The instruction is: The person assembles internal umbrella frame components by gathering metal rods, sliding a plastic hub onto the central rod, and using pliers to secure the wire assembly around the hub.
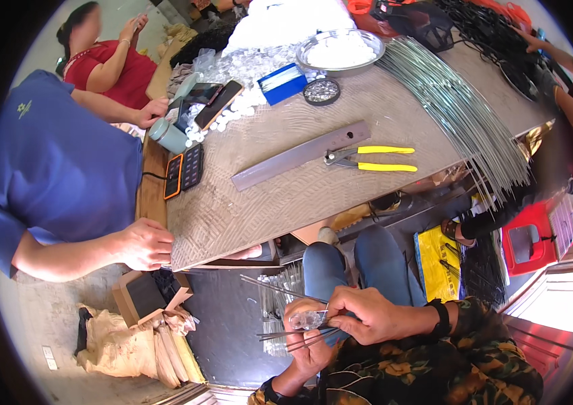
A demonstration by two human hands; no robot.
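Note:
Above my lap, my left hand (pixel 308 347) is closed round several thin dark metal rods (pixel 274 335). A small clear plastic piece (pixel 307 320) lies between its fingers and the rods. Right against it, my right hand (pixel 366 314) is closed in a pinch, its thumb and fingertips beside the plastic piece. One thin rod (pixel 269 286) slants from the upper left into the fingers of my right hand. Exactly what those fingertips press is partly hidden. Below the hands' left side, bundled clear strips or rods (pixel 274 307) lie near my knee.
On the table (pixel 205 216) lie yellow-handled pliers (pixel 374 158), a flat metal bar (pixel 300 156), a blue box (pixel 281 84) and a long sheaf of rods (pixel 455 101). A person in blue (pixel 70 162) sits left; a red stool (pixel 529 236) stands right.

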